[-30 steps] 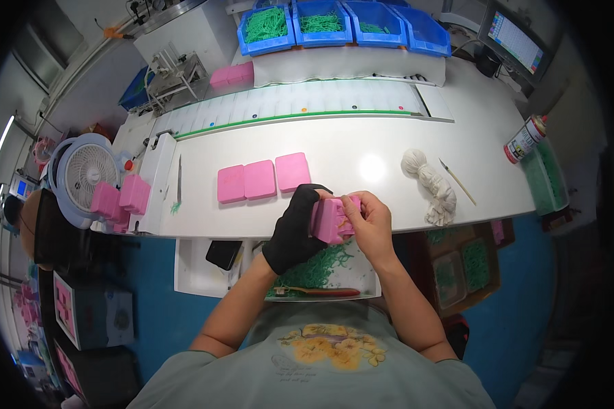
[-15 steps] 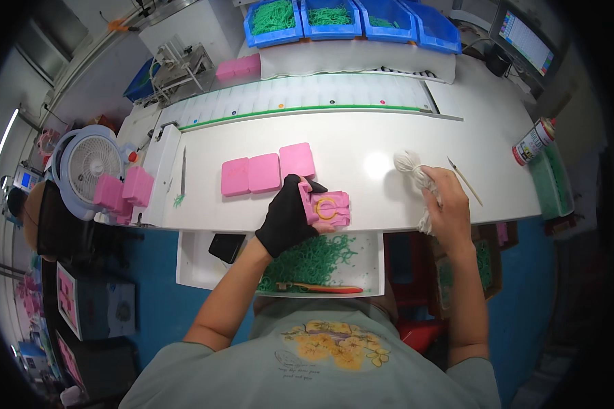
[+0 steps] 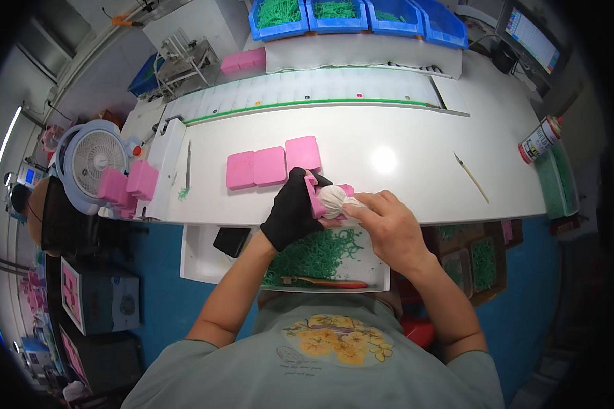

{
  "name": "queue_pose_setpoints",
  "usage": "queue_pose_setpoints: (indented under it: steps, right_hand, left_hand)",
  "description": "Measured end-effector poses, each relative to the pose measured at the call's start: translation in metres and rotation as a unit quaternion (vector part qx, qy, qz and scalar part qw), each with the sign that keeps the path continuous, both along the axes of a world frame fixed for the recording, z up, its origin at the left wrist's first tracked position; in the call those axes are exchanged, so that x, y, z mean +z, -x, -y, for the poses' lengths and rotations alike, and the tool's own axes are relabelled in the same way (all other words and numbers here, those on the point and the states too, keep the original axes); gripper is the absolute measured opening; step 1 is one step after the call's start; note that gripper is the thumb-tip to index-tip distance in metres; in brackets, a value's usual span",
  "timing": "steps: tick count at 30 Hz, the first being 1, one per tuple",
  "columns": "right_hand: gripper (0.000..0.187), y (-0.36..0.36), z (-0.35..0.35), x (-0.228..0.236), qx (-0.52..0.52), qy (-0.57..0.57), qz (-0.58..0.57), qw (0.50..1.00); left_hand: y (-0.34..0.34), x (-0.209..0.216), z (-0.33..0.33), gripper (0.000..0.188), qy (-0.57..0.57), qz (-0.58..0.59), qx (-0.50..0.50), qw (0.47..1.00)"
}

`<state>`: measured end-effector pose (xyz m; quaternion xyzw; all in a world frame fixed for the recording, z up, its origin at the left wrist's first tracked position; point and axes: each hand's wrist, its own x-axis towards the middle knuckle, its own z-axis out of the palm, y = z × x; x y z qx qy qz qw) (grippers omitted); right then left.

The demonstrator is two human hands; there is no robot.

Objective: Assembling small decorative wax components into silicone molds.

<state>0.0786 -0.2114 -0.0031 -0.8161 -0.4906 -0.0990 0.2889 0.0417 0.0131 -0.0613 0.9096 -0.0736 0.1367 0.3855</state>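
My left hand (image 3: pixel 286 213), in a black glove with bare fingertips, holds an opened pink mould (image 3: pixel 312 193) above the table's front edge. Pressed against the mould's inner face is a white cloth pouch (image 3: pixel 332 202) with a gathered neck. My right hand (image 3: pixel 397 233), bare, grips that neck with bent fingers. The pouch covers most of the mould's inside, so its contents are hidden. Just beyond my left hand lie three pink square blocks (image 3: pixel 270 165), two touching side by side and one slightly farther right.
Below, an open drawer (image 3: pixel 215 271) holds green ring-like scraps (image 3: pixel 314 259), a dark phone (image 3: pixel 231 240) and a red-handled tool (image 3: pixel 331 282). A thin pointed tool (image 3: pixel 472 177) and a spray can (image 3: pixel 540 140) are at right. Blue bins (image 3: pixel 280 27) stand behind; a fan (image 3: pixel 97 163) is left.
My right hand has brought the white pouch leftward from the table's right side onto the mould. The pouch now covers the yellow ring seen inside earlier. My left hand keeps its hold.
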Motion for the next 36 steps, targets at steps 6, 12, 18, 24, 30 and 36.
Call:
queue_pose_setpoints:
  steps: [6,12,18,24,30,36]
  right_hand:
    - [0.033,-0.032,0.045,0.007,-0.186,-0.044,-0.015,0.981]
    - [0.029,-0.008,0.027,0.016,-0.163,-0.175,-0.120,0.964]
    - [0.040,0.020,-0.015,-0.006,-0.051,-0.291,-0.401,0.867]
    - [0.037,0.021,-0.025,-0.007,-0.071,-0.232,-0.209,0.947]
    - [0.032,0.015,-0.015,-0.003,0.004,-0.308,-0.527,0.792]
    - [0.023,0.002,-0.004,0.013,-0.003,-0.189,-0.468,0.863]
  left_hand:
    - [0.004,0.010,0.010,0.080,0.000,0.017,0.013,1.000]
    - [0.011,0.026,0.035,0.074,0.099,0.065,0.005,0.993]
    - [0.020,0.024,0.054,0.070,0.183,0.031,0.043,0.982]
    - [0.027,0.015,0.060,0.068,0.137,0.098,0.132,0.977]
    - [0.029,0.014,0.056,0.071,0.115,0.106,0.069,0.985]
    - [0.028,-0.003,0.044,0.080,0.188,0.079,-0.013,0.979]
